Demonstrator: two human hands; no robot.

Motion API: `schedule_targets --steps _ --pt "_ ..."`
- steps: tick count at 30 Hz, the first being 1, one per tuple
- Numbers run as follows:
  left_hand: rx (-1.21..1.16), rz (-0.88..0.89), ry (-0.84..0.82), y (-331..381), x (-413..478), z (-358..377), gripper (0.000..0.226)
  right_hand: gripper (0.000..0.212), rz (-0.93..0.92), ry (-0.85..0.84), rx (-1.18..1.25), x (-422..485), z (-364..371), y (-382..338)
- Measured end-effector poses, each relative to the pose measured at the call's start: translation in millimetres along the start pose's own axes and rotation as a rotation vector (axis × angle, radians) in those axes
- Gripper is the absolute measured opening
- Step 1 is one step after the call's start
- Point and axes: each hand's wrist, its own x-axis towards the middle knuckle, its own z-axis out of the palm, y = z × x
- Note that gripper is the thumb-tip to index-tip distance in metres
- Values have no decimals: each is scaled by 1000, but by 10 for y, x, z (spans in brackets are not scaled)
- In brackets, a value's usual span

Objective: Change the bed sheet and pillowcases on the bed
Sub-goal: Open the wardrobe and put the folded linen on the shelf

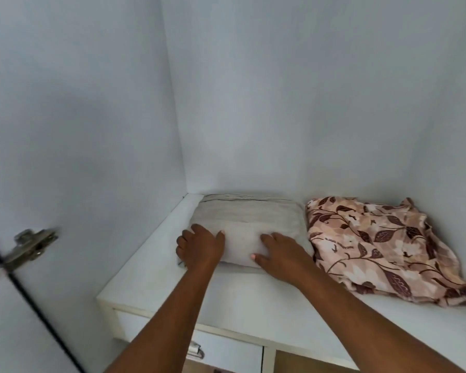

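On the white shelf inside a wardrobe, towards its far left corner, lies a folded beige linen bundle, its far edge close to the back wall and its left side a little apart from the side wall. Both hands are on the near part of this bundle. The left hand sits at the near left corner, its fingers curled down over the left edge and its thumb lying on top, so that it grips the fold. The right hand rests on the near right part, its fingers laid fairly straight across the top and its thumb at the near edge; whether it grips from below cannot be told.

Just right of the bundle, touching or nearly touching it, lies a loosely folded floral cloth, pink with dark brown leaves, rumpled at its near right edge.

Under the shelf's near edge is a white drawer with a metal handle. At the left, a metal hinge joins the open wardrobe door to the side wall.
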Motion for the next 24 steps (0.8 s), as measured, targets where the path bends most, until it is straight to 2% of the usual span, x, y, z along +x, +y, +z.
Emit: schedule_targets --steps 1,3,4,6,8,13,16,20,21,24 --pt "-25 -26 -50 -59 58 -18 83 83 22 -15 -14 -15 65 2" --pt "-91 -86 -118 -232 155 -128 87 114 16 -8 -49 -59 171 -108" --pt "-124 -103 -138 -263 213 -131 89 120 40 2 -48 -56 208 -88" --pt "-202 -138 -190 -422 273 -215 92 91 84 19 -31 -119 256 -190" --pt "-350 -139 -265 -488 335 -212 84 68 117 57 -11 -145 295 -188" --pt "-654 -167 -417 -728 94 -369 46 58 269 166 63 -517 392 -446" --pt "-888 -183 -435 -720 -134 -508 32 67 429 229 330 -624 374 -637" --pt "-1229 -233 -495 -959 -586 -679 25 93 693 335 823 -844 272 -1084" --pt "-1308 -248 -500 -994 -655 -683 30 96 766 355 947 -848 256 -1121" --pt "-1513 -289 -526 -1286 -875 -735 69 104 894 416 1354 -987 189 -1243"
